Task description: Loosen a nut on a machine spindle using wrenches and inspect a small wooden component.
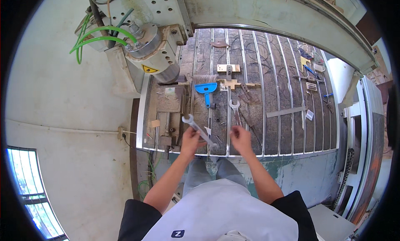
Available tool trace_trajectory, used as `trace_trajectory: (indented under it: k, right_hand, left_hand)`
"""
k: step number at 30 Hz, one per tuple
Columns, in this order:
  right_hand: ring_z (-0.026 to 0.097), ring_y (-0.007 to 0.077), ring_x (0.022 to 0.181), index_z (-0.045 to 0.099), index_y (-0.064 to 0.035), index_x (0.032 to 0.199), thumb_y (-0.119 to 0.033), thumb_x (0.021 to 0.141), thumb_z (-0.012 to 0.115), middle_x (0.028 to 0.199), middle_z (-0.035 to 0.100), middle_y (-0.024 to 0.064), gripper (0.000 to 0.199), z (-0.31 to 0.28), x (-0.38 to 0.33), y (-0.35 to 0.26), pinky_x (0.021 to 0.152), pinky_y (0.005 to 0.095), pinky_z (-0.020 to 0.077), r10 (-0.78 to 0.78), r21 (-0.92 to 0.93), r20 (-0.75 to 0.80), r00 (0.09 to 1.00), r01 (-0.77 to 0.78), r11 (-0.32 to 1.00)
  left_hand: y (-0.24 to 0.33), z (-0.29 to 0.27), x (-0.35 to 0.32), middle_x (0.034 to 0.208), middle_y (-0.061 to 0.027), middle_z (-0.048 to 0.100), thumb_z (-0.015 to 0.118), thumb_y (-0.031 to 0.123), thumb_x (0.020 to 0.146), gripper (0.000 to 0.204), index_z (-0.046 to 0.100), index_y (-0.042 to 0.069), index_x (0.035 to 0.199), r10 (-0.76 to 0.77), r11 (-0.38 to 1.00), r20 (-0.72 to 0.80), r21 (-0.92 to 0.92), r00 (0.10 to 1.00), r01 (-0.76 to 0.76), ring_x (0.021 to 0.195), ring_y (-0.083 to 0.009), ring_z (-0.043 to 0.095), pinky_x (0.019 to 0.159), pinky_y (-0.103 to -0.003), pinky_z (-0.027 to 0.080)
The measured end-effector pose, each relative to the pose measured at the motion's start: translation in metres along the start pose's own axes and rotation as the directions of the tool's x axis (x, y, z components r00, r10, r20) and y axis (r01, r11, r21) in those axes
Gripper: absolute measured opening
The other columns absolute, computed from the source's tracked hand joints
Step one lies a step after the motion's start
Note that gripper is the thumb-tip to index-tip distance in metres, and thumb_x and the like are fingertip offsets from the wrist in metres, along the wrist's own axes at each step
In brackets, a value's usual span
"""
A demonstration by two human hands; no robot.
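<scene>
My left hand (190, 141) is closed around a silver double-ended wrench (200, 130). One open jaw points up and left past my fingers; the other end slants down to the right, near the table's front edge. To the right, my closed right hand (241, 139) grips the lower end of a second open-end wrench (236, 114), whose jaw points away from me. The lower end of that one is hidden by my fingers. Beyond both hands lies a blue brush (206, 88) with pale bristles. A grey vise (170, 103) is left of my left hand.
The slotted machine bed (275, 132) carries a metal strip (286, 111), a brass-coloured clamp piece (229, 83) and several small tools at the far right. A spindle head (154, 53) with green hoses hangs at the upper left, and a gantry beam (271, 9) spans the back.
</scene>
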State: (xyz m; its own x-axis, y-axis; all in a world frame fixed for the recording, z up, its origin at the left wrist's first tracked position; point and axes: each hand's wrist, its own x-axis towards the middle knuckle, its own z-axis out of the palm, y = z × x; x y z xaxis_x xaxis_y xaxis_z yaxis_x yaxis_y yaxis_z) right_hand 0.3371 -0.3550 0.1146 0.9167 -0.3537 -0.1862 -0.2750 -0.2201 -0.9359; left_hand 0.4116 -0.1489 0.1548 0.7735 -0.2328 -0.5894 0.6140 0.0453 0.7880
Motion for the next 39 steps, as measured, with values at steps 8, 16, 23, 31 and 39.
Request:
trace_trajectory:
  k: [8,16,23,31,39]
  right_hand:
    - [0.062,0.0439,0.095,0.058,0.002,0.102,-0.017,0.076,0.07,0.1,0.061,0.0273,0.034,-0.013,0.029,0.043,0.082,0.0495,0.051,0.138,-0.678,-0.116,0.984,-0.18,0.713]
    - [0.061,0.0465,0.095,0.05,0.0037,0.102,-0.013,0.073,0.07,0.1,0.062,0.0277,0.04,-0.001,0.037,0.047,0.084,0.0505,0.0507,0.237,-0.678,-0.154,0.959,-0.278,0.68]
    - [0.065,0.0433,0.083,0.061,0.0079,0.093,-0.022,0.066,0.076,0.085,0.065,0.0265,0.043,-0.032,0.032,0.046,0.076,0.0448,0.0521,0.095,-0.575,-0.212,0.973,-0.202,0.793]
    - [0.044,0.0052,0.05,0.057,0.002,0.101,-0.005,0.085,0.059,0.07,0.051,0.0005,0.018,0.019,-0.076,-0.076,0.041,0.0227,0.0314,0.315,0.403,-0.223,0.922,-0.207,0.892]
    - [0.044,0.008,0.05,0.057,0.0034,0.103,-0.002,0.088,0.056,0.066,0.049,0.0012,0.016,0.106,-0.174,-0.119,0.043,0.0244,0.0347,0.394,0.747,-0.224,0.891,-0.102,0.657]
  left_hand:
    - [-0.003,-0.043,-0.022,0.101,-0.0174,0.062,0.054,0.001,0.089,0.029,0.047,-0.008,0.116,-0.179,0.971,-0.014,-0.165,0.984,0.174,0.092,-0.0287,0.065,0.079,-0.043,0.057]
    - [0.018,-0.09,-0.043,0.105,-0.0185,0.062,0.052,-0.009,0.086,0.035,0.043,-0.003,0.12,-0.002,0.968,0.013,-0.25,1.0,0.005,0.098,-0.0333,0.065,0.084,-0.045,0.057]
    - [0.045,-0.161,-0.05,0.101,-0.0177,0.066,0.05,-0.01,0.088,0.031,0.049,0.002,0.116,0.316,0.942,0.016,0.117,0.949,-0.316,0.097,-0.0299,0.067,0.081,-0.04,0.058]
    - [0.021,-0.197,-0.038,0.083,-0.0164,0.067,0.055,-0.006,0.086,0.015,0.062,0.002,0.097,0.403,0.571,0.443,0.562,0.801,-0.598,0.075,-0.027,0.069,0.065,-0.035,0.052]
    - [0.014,-0.192,-0.043,0.081,-0.0234,0.061,0.054,-0.005,0.081,0.022,0.05,0.001,0.102,0.462,0.269,0.721,0.441,0.517,-0.856,0.077,-0.046,0.059,0.062,-0.05,0.047]
